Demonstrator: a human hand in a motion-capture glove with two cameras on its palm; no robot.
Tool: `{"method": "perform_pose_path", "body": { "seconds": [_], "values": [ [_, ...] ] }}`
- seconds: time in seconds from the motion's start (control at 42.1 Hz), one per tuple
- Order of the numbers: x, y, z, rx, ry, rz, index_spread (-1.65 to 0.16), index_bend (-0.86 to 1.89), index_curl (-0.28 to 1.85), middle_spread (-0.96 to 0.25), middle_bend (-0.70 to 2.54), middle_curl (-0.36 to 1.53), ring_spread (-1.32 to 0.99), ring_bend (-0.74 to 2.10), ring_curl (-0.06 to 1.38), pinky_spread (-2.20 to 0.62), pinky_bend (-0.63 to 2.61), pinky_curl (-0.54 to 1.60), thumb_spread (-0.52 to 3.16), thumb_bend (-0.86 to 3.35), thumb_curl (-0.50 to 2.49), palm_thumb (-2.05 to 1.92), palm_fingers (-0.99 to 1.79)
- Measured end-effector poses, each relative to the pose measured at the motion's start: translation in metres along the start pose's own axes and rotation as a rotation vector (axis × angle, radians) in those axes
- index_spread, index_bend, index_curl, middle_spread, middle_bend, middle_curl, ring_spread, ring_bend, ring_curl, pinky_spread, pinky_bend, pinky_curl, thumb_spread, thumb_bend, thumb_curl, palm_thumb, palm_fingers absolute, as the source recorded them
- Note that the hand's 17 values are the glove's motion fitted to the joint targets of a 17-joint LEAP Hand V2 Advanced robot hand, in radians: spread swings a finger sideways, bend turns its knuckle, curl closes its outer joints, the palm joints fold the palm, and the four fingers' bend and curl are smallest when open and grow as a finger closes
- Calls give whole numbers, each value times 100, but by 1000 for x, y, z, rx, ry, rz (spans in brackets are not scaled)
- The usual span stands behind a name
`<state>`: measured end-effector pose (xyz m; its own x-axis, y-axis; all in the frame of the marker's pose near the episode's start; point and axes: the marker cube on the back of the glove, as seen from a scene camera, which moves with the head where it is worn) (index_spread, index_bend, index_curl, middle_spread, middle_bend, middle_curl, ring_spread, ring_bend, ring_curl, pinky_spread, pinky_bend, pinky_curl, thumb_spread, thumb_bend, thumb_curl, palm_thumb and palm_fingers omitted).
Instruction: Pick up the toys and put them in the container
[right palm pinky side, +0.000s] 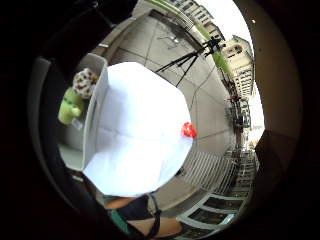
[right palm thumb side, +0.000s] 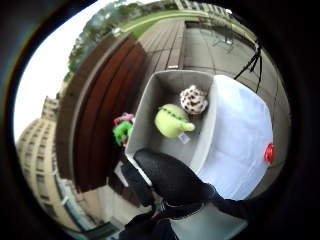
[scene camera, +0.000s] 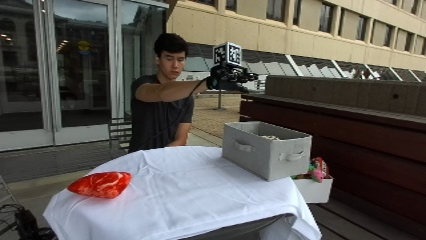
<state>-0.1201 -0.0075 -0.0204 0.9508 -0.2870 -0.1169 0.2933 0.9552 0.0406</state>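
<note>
Two toys (right palm thumb side: 181, 112) inside grey container (right palm thumb side: 165, 85)

A grey container (scene camera: 266, 150) holds a lime-green toy (right palm thumb side: 172, 121) and a brown-speckled white toy (right palm thumb side: 193, 99); red toy (scene camera: 100, 184) on white cloth (scene camera: 193, 195).

A white tablecloth (scene camera: 193, 195) drapes the table — beside it, a wooden bench (scene camera: 346, 125) and a tripod (right palm pinky side: 187, 57).

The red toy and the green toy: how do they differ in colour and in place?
The red toy is bright red; the green toy is pale yellow-green. The red toy lies on the white tablecloth, near the edge far from the grey container; the green toy lies inside that container, beside a spotted white toy. Both look like soft toys, and the hands touch neither.
</note>
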Motion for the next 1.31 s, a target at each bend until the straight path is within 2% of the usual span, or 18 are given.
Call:
{"method": "perform_pose_path", "body": {
  "seconds": [0.285, 0.475, 0.689, 0.784, 0.903, 0.974, 1.117, 1.307],
  "values": [
    [164, 33, 16, -6, 18, 186, -31, 13, 15, -6, 27, 43, -18, 42, 27, -11, 85, 29, 97, -10, 28, -13, -19],
    [277, 59, 36, -14, 41, 316, -31, 12, 17, -6, 22, 42, -22, 32, 26, -14, 77, 27, 98, -9, 24, -12, -17],
    [364, 96, 72, -63, 44, 415, -30, 11, 17, -6, 19, 41, -24, 26, 26, -12, 73, 27, 98, -9, 22, -12, -15],
    [390, 116, 92, -208, 0, 408, -31, 11, 17, -7, 18, 41, -24, 24, 26, -9, 73, 28, 98, -9, 21, -12, -15],
    [418, 114, 138, -95, 3, 437, -31, 10, 17, -8, 17, 40, -23, 21, 27, -5, 73, 28, 96, -9, 20, -11, -15],
    [430, 118, 162, -110, -13, 413, -31, 10, 17, -8, 18, 39, -21, 20, 27, -3, 73, 28, 95, -9, 20, -12, -16],
    [445, 121, 212, -125, -75, 526, -32, 11, 18, -8, 16, 38, -17, 16, 27, 1, 73, 29, 92, -9, 20, -11, -19],
    [457, 136, 270, -236, -99, 476, -33, 11, 19, -6, 15, 36, -12, 15, 25, 3, 73, 30, 88, -8, 20, -9, -21]
  ]
}}
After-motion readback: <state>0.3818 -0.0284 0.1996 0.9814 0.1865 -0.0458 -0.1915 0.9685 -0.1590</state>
